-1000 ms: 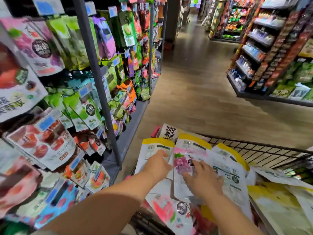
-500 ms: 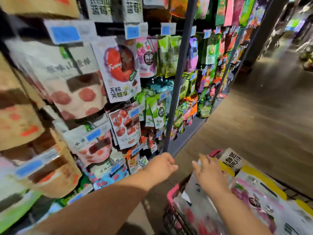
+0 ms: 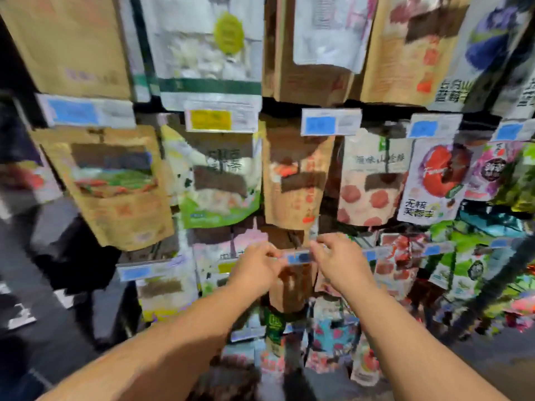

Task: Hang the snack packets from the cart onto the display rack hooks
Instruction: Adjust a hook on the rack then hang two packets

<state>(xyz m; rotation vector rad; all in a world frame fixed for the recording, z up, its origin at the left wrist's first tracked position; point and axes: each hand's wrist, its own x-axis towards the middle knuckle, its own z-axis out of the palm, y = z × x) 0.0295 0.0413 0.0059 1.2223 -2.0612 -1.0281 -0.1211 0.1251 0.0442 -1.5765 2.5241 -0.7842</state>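
Two hands, both mine, meet at one price tag (image 3: 298, 258) just below the middle of the frame. My left hand (image 3: 254, 269) has its arm running up from the lower left, and its curled fingers pinch the tag's left end. My right hand (image 3: 340, 263) has its arm running up from the lower right, fingers curled the same way and pinching the tag's right end. The tag is a narrow strip with a blue label in it, lying roughly level between my knuckles. Blur softens everything, so I cannot tell how far each thumb reaches behind the strip.

Rows of snack packets (image 3: 402, 256) hang across the display rack (image 3: 282, 107) and fill the frame. Directly under the tag, between my wrists, hangs a brown kraft packet (image 3: 291, 287), upright, its top edge hidden by the strip. Just above the tag hangs a kraft packet with red print (image 3: 298, 180). To its left is a green-and-white packet (image 3: 220, 183) under a yellow price label (image 3: 211, 120). Farther left a large kraft packet (image 3: 115, 186) tilts with its bottom swung to the right. Right of centre hangs a white packet with red discs (image 3: 370, 186), and beside it a white packet showing a big red fruit (image 3: 434, 180). Blue price labels (image 3: 321, 125) sit at the head of most hooks. Smaller bright packets crowd the lower rows, too blurred to read.
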